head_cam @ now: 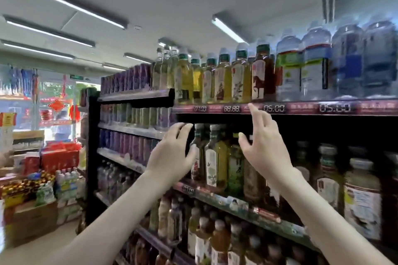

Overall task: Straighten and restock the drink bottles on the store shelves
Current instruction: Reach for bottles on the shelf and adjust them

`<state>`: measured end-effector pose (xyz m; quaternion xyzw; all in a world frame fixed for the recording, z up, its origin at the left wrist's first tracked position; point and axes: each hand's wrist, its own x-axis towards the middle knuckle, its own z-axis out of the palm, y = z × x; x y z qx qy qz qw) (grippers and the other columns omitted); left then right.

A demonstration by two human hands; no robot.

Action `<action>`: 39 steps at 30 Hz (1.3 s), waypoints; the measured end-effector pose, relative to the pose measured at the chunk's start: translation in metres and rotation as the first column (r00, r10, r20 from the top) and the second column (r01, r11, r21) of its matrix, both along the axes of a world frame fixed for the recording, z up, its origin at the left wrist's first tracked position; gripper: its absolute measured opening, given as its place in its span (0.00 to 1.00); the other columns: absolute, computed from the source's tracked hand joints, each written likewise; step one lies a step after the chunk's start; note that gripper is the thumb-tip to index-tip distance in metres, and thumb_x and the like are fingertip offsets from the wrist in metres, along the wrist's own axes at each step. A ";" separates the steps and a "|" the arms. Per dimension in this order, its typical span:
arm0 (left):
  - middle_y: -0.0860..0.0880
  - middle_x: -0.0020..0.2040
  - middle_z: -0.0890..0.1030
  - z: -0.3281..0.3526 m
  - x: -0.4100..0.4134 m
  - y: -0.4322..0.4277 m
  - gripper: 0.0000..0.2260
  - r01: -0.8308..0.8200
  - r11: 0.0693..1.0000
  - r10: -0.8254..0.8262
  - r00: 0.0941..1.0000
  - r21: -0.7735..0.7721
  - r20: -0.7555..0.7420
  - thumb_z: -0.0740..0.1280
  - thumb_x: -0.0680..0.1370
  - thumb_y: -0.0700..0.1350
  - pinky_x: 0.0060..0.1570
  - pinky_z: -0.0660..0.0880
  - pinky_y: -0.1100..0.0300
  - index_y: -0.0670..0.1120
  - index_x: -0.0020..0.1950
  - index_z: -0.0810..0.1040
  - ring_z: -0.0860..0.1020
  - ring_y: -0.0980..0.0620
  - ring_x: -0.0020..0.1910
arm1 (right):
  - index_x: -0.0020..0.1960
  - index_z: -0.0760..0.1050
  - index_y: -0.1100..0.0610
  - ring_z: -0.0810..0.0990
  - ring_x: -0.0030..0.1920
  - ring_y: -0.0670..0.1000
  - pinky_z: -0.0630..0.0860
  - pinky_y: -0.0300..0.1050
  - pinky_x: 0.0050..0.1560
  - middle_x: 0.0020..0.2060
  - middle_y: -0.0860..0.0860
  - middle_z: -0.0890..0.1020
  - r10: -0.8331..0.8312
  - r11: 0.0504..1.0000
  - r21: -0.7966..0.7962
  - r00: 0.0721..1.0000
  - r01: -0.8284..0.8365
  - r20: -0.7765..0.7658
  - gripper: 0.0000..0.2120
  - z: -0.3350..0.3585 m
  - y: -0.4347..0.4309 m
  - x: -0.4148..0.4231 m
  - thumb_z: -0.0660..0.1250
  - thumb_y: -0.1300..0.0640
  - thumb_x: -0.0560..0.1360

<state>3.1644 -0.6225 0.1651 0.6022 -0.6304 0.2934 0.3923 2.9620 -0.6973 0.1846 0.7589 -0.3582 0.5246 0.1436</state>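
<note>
Bottles (212,157) on middle shelf (215,197), between both hands. Left hand (172,153) spread open, empty, just beside a dark bottle; right hand (260,146) open, empty, fingers raised. Straightening here seems barely begun. Top-shelf row (224,79) beyond looks tidy.

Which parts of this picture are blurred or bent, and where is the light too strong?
In the head view, the water bottles at top right are smeared; the ceiling lights glare, and lines bend toward the edges; the left hand and right hand look fairly sharp; the shelf recess behind them lies in shadow.
</note>
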 end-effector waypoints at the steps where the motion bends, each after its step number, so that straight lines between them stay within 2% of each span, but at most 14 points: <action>1: 0.46 0.71 0.66 -0.002 0.010 -0.021 0.23 0.017 1.000 -0.017 1.000 -0.021 0.015 0.61 0.79 0.48 0.59 0.73 0.55 0.45 0.74 0.64 0.67 0.47 0.69 | 0.77 0.54 0.56 0.70 0.62 0.58 0.76 0.53 0.57 0.67 0.56 0.68 -0.017 1.000 -0.019 1.000 0.017 0.009 0.33 -0.003 -0.014 0.010 0.65 0.54 0.77; 8: 0.42 0.71 0.67 -0.010 0.085 -0.134 0.24 0.063 0.998 -0.063 0.998 -0.021 0.028 0.62 0.79 0.49 0.67 0.65 0.54 0.43 0.73 0.65 0.66 0.44 0.70 | 0.76 0.56 0.55 0.70 0.63 0.55 0.76 0.51 0.58 0.67 0.55 0.69 -0.051 0.997 -0.055 0.999 0.051 0.010 0.33 -0.028 -0.096 0.096 0.66 0.55 0.76; 11: 0.40 0.68 0.71 -0.016 0.109 -0.172 0.25 0.072 0.997 -0.071 0.993 -0.011 0.091 0.58 0.77 0.53 0.65 0.67 0.51 0.43 0.72 0.68 0.70 0.42 0.67 | 0.75 0.60 0.56 0.74 0.60 0.56 0.77 0.49 0.54 0.64 0.56 0.72 -0.112 0.992 -0.065 0.993 0.110 -0.022 0.33 -0.045 -0.119 0.123 0.69 0.55 0.74; 13: 0.39 0.67 0.72 -0.023 0.116 -0.195 0.26 0.109 0.994 -0.109 0.987 0.003 0.114 0.57 0.76 0.55 0.65 0.67 0.49 0.43 0.71 0.69 0.72 0.41 0.66 | 0.75 0.60 0.55 0.75 0.61 0.59 0.77 0.52 0.55 0.65 0.59 0.73 -0.200 0.979 -0.040 0.979 0.198 -0.041 0.35 -0.059 -0.134 0.133 0.72 0.53 0.72; 16: 0.40 0.70 0.70 -0.038 0.117 -0.225 0.27 0.192 0.981 -0.191 0.973 0.011 0.131 0.56 0.76 0.56 0.68 0.62 0.43 0.46 0.72 0.67 0.68 0.41 0.69 | 0.77 0.52 0.48 0.68 0.67 0.62 0.73 0.56 0.61 0.71 0.60 0.66 -0.284 0.956 0.048 0.955 0.288 -0.082 0.38 -0.078 -0.151 0.140 0.69 0.48 0.74; 20: 0.41 0.72 0.67 -0.062 0.114 -0.256 0.27 0.266 0.961 -0.274 0.945 0.069 0.181 0.56 0.76 0.58 0.70 0.53 0.39 0.50 0.74 0.63 0.64 0.42 0.72 | 0.76 0.38 0.39 0.55 0.74 0.60 0.67 0.54 0.67 0.77 0.55 0.50 -0.317 0.925 0.188 0.944 0.330 -0.096 0.37 -0.094 -0.163 0.152 0.60 0.43 0.78; 24: 0.41 0.75 0.60 -0.084 0.115 -0.277 0.28 0.374 0.924 -0.382 0.905 0.080 0.187 0.57 0.75 0.56 0.68 0.59 0.35 0.50 0.75 0.62 0.58 0.40 0.74 | 0.73 0.31 0.36 0.50 0.75 0.58 0.65 0.54 0.71 0.76 0.53 0.47 -0.335 0.904 0.256 0.940 0.342 -0.069 0.39 -0.101 -0.167 0.166 0.60 0.46 0.79; 28: 0.40 0.76 0.56 -0.096 0.115 -0.286 0.30 0.446 0.893 -0.448 0.873 0.055 0.192 0.56 0.74 0.52 0.69 0.57 0.35 0.48 0.76 0.59 0.52 0.37 0.76 | 0.74 0.33 0.40 0.52 0.75 0.59 0.64 0.54 0.70 0.76 0.54 0.49 -0.383 0.887 0.261 0.923 0.380 -0.041 0.41 -0.103 -0.166 0.175 0.62 0.49 0.78; 32: 0.39 0.77 0.55 -0.100 0.115 -0.290 0.30 0.491 0.870 -0.492 0.854 0.048 0.169 0.57 0.74 0.53 0.70 0.53 0.33 0.49 0.76 0.58 0.49 0.36 0.76 | 0.76 0.36 0.42 0.56 0.73 0.59 0.69 0.53 0.65 0.76 0.55 0.49 -0.452 0.851 0.272 0.890 0.450 -0.057 0.41 -0.106 -0.161 0.180 0.64 0.49 0.77; 35: 0.40 0.76 0.58 -0.101 0.113 -0.290 0.29 0.512 0.859 -0.503 0.844 -0.004 0.187 0.59 0.76 0.53 0.70 0.46 0.32 0.50 0.76 0.60 0.50 0.38 0.76 | 0.76 0.38 0.43 0.59 0.72 0.58 0.71 0.51 0.63 0.76 0.54 0.50 -0.442 0.843 0.333 0.897 0.422 -0.016 0.41 -0.108 -0.157 0.179 0.65 0.51 0.77; 39: 0.42 0.73 0.67 -0.095 0.106 -0.287 0.28 0.533 0.845 -0.519 0.835 -0.036 0.181 0.56 0.78 0.58 0.69 0.37 0.34 0.50 0.76 0.61 0.52 0.41 0.76 | 0.77 0.45 0.47 0.60 0.70 0.54 0.67 0.49 0.66 0.72 0.53 0.58 -0.413 0.857 0.374 0.907 0.356 0.083 0.40 -0.099 -0.150 0.170 0.67 0.56 0.75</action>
